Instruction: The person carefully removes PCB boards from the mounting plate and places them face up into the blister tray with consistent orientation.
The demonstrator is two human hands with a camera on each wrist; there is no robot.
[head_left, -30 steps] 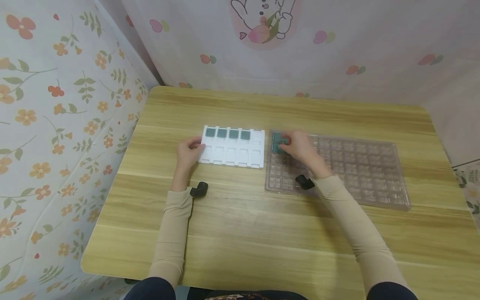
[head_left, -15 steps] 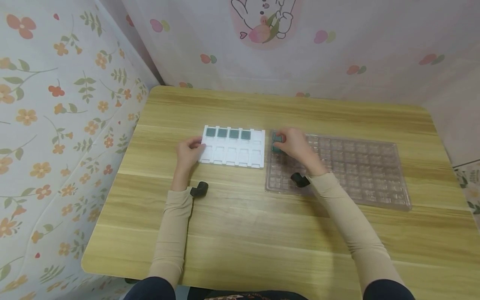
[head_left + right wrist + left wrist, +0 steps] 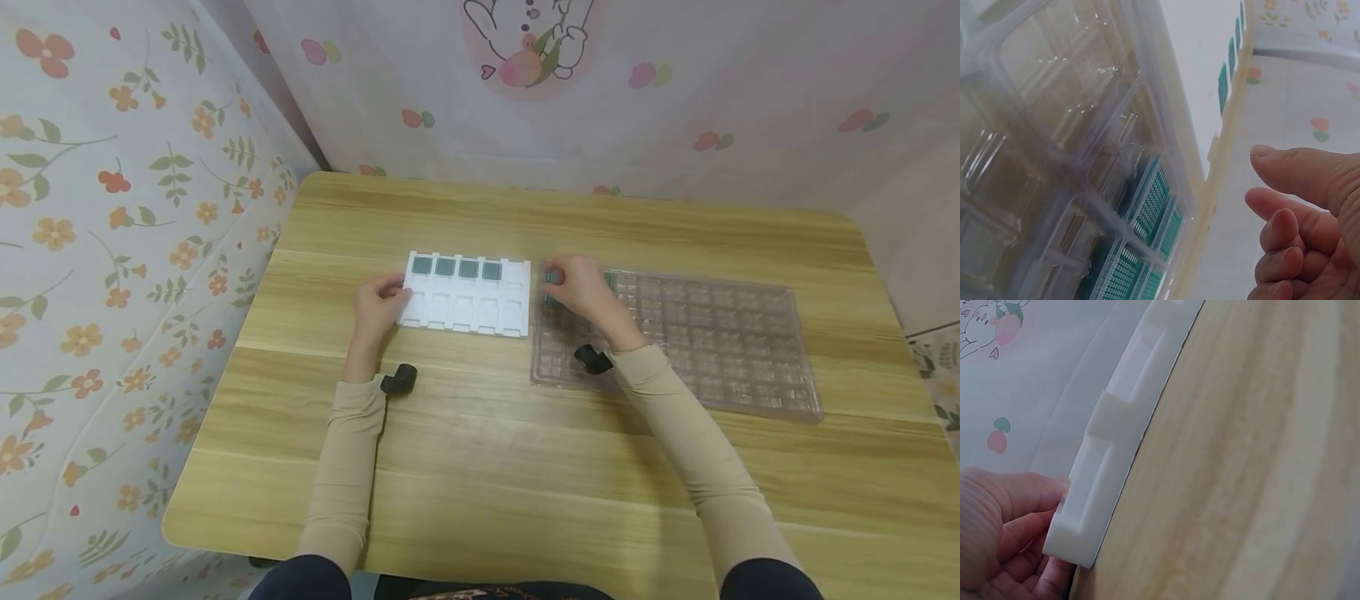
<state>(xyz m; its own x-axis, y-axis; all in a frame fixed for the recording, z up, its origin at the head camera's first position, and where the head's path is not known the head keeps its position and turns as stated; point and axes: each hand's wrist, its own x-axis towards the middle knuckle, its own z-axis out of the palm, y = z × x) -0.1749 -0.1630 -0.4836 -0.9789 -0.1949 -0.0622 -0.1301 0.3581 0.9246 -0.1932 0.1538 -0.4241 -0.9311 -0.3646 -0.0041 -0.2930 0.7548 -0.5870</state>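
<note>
Right grip [image 3: 585, 288] spread over green chips [image 3: 1151, 201].
The chips lie beneath and beside it, at the far left corner of the clear tray [image 3: 720, 342]; the left grip [image 3: 377, 308] pinches the left edge of the white tray [image 3: 465, 290].

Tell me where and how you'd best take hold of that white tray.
The white tray is probably best pinched at its short left end, coming from the left, where the left hand is. It is flat and low, so its outer edge suits thumb and fingers. The clear tray crowds its right end, and green squares fill much of the far row.
</note>
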